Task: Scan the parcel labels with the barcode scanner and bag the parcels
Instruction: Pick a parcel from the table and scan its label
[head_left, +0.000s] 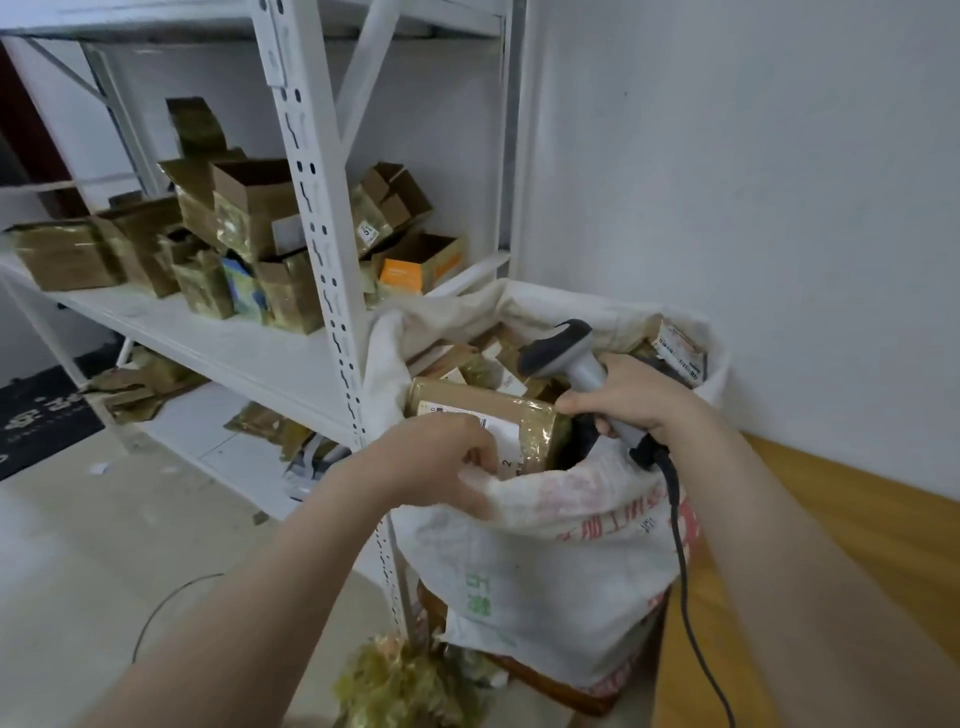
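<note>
Half of parcel label (501, 428) behind left hand (441, 457); scanner cable (678, 545) past bottom edge

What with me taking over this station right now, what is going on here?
A person is bagging parcels. The right hand grips the barcode scanner above the open white sack. The left hand holds the sack's near rim, beside a taped brown parcel lying label-up at the top of the sack. More boxes sit on the shelf.

A white metal rack (311, 218) stands against the wall (753, 156), a black mat (41, 415) on the floor (104, 530) beyond it.
</note>
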